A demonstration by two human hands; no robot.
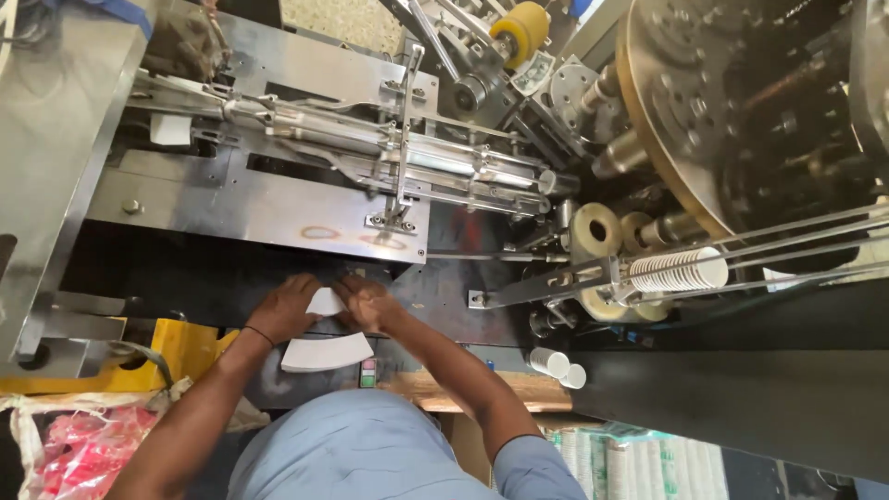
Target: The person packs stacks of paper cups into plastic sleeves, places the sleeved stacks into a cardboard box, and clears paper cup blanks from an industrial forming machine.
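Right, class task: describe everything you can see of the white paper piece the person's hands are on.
The paper piece is a flat, white, fan-shaped blank with curved long edges, thin like card. A second white piece shows between the hands. Both lie on the dark machine bed, just below the steel plate. The left hand rests on the upper piece's left edge and the right hand on its right. Whether the two pieces are one stack cannot be told.
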